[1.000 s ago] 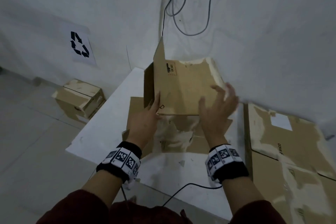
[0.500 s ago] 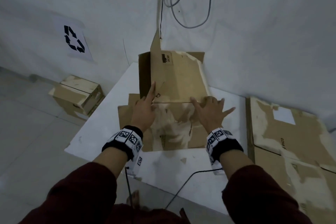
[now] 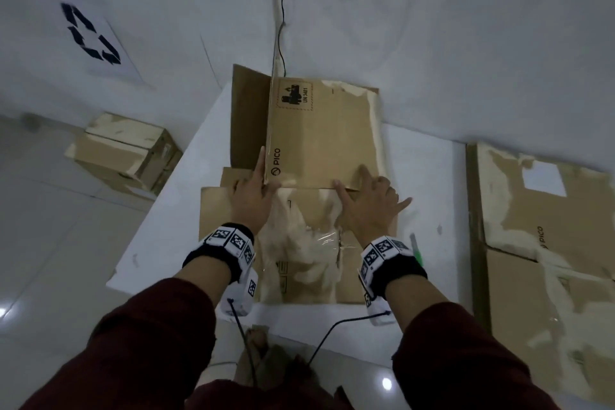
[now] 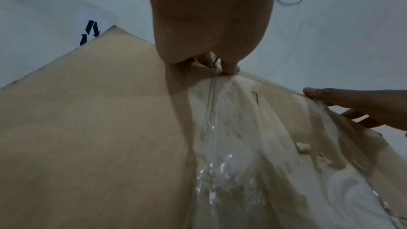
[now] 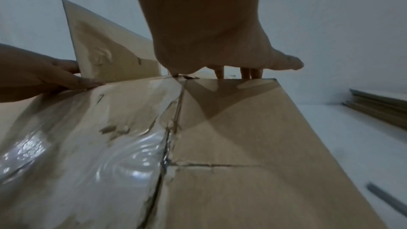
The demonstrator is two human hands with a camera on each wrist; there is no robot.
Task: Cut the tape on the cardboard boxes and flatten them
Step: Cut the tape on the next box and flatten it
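Note:
A brown cardboard box [image 3: 319,133] printed PICO lies collapsed on the white table [image 3: 173,210]. Its near panel [image 3: 299,253] is torn pale and carries crinkled clear tape [image 4: 220,168]. My left hand [image 3: 251,196] lies flat on the crease, index finger along the far panel's left edge. My right hand [image 3: 369,206] presses flat on the same crease with fingers spread, and its fingertips [image 5: 244,74] reach over the fold. One side flap [image 3: 248,116] stands up at the far left, also seen as the flap [image 5: 110,53] in the right wrist view. Neither hand grips anything.
A green-handled tool [image 3: 416,251] lies on the table just right of my right wrist. Flattened boxes [image 3: 549,260] are stacked at the right. A closed box [image 3: 123,150] sits on the floor at the left. Cables [image 3: 281,27] hang down the wall behind.
The far panel, held tilted up between my hands a second ago, has been pushed down and away. Both hands have come down flat onto the crease.

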